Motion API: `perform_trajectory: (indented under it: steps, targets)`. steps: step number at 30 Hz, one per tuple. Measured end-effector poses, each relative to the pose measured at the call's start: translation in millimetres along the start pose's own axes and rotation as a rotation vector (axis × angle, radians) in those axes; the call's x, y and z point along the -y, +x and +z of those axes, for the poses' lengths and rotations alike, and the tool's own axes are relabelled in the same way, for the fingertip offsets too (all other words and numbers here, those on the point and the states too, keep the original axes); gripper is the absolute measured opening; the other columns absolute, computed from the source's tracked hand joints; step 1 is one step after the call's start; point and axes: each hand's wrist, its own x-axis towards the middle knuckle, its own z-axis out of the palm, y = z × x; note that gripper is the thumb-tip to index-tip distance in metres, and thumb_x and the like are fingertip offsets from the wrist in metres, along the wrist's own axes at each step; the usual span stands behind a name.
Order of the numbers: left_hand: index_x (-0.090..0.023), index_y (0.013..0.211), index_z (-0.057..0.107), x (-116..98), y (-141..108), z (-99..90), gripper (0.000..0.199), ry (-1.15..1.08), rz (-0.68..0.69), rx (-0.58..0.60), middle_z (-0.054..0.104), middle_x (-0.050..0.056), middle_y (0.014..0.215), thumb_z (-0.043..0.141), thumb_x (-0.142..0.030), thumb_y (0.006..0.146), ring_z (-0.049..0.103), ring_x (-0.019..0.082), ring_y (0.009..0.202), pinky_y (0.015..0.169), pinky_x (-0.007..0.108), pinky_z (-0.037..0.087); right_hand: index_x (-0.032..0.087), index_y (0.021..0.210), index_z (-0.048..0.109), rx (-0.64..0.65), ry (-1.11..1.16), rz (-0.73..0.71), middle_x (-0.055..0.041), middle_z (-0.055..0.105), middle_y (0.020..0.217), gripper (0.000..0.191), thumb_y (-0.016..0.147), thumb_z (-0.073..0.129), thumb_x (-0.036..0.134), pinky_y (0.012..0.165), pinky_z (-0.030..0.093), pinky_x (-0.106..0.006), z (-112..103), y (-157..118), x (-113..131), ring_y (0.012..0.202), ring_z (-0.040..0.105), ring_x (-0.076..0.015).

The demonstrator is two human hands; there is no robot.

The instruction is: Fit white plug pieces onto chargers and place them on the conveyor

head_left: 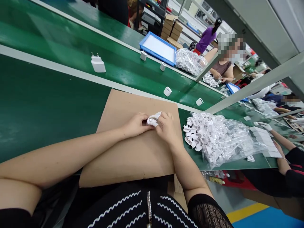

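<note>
Over a sheet of brown cardboard [133,155], my two hands meet around a small white plastic piece [152,121], which looks like a charger housing. My left hand [136,126] pinches it from the left with thumb and fingers. From the other side my right hand [167,128] grips it, with white coverings on some of its fingertips. The fingers hide much of the piece. To the right of the cardboard, a clear plastic bag [220,139] spills many white plastic parts [194,131] onto the green bench.
Beyond a pale rail, a white plug charger [98,64] and several white housings [167,91] stand spaced out on a green strip. A blue-rimmed tray [158,47] lies behind them. A metal post [237,82] slants across the right. At far right, a co-worker's hands touch white pieces [266,141].
</note>
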Motion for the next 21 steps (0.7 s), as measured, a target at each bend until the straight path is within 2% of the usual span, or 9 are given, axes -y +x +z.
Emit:
perform_trajectory:
  steps: [6, 13, 16, 18, 21]
  targets:
    - [-0.019, 0.081, 0.073, -1, 1, -1.2, 0.028, 0.006, -0.001, 0.015, 0.065, 0.005, 0.083, 0.077, -0.047, 0.079, 0.063, 0.025, 0.086, 0.078, 0.036, 0.048, 0.022, 0.080, 0.064, 0.002, -0.011, 0.037, -0.0051, 0.059, 0.098, 0.017, 0.078, 0.059, 0.006, 0.108, 0.035, -0.044, -5, 4, 8, 0.099, 0.052, -0.0245]
    - [-0.020, 0.082, 0.073, -3, 1, -1.5, 0.030, 0.022, -0.005, 0.031, 0.065, 0.005, 0.083, 0.077, -0.050, 0.078, 0.063, 0.026, 0.085, 0.076, 0.036, 0.048, 0.022, 0.075, 0.063, 0.001, 0.013, 0.112, -0.0035, 0.059, 0.093, 0.013, 0.075, 0.060, 0.009, 0.105, 0.036, -0.043, 0, 4, 4, 0.095, 0.054, -0.0229]
    - [-0.020, 0.080, 0.073, -5, 0, -0.5, 0.032, 0.039, -0.016, 0.022, 0.064, 0.005, 0.081, 0.075, -0.052, 0.078, 0.062, 0.026, 0.084, 0.075, 0.036, 0.048, 0.022, 0.081, 0.069, -0.020, 0.029, 0.145, -0.0035, 0.061, 0.097, 0.015, 0.075, 0.063, 0.009, 0.108, 0.035, -0.043, 3, 3, 4, 0.099, 0.055, -0.0232]
    - [-0.020, 0.080, 0.073, -7, -1, 0.2, 0.033, 0.057, -0.026, 0.016, 0.063, 0.005, 0.079, 0.073, -0.053, 0.079, 0.062, 0.026, 0.084, 0.075, 0.037, 0.048, 0.023, 0.089, 0.073, -0.029, 0.116, 0.188, -0.0030, 0.063, 0.099, 0.019, 0.078, 0.065, 0.011, 0.107, 0.036, -0.043, 7, 3, 3, 0.101, 0.057, -0.0228]
    - [-0.020, 0.091, 0.075, -10, -2, 1.7, 0.033, 0.051, -0.032, 0.010, 0.069, 0.006, 0.087, 0.070, -0.050, 0.080, 0.064, 0.027, 0.089, 0.079, 0.038, 0.050, 0.026, 0.102, 0.076, -0.061, 0.274, 0.252, -0.0015, 0.065, 0.099, 0.023, 0.083, 0.068, 0.017, 0.107, 0.039, -0.041, 15, 1, 4, 0.101, 0.060, -0.0218]
